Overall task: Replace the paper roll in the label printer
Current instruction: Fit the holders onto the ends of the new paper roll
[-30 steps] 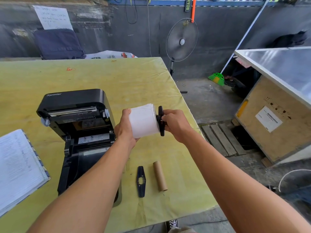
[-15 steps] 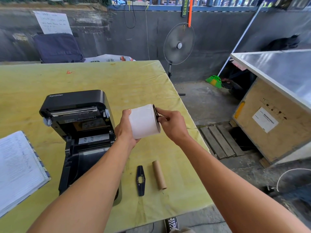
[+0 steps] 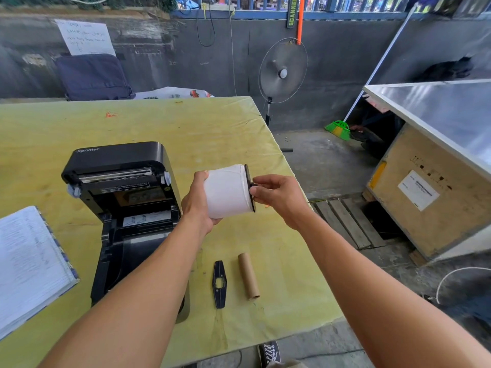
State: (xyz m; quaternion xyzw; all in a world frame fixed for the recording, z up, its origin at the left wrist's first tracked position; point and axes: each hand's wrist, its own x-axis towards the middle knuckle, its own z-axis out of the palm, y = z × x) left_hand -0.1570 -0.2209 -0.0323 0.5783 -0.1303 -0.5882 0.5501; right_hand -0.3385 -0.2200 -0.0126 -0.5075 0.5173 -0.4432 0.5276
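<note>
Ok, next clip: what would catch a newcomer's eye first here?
Most likely the white paper roll, held up mid-frame above the yellow table between the left hand and right hand, a black end plate at its right end. Just left stands the black label printer, lid open. Nearer the front edge lie an empty cardboard tube and a second black plate.

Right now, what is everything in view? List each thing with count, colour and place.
label printer: 1, black, lid open, table left
paper roll: 1, white, held above table
roll holder plate: 1, black, on roll's right end
loose plate: 1, black, table front
cardboard core: 1, brown, right of loose plate
notebook: 1, white, table's left edge
table: 1, yellow-green
fan: 1, grey, behind table
crate: 1, wooden, right
left hand: grips roll
right hand: at spindle end
</note>
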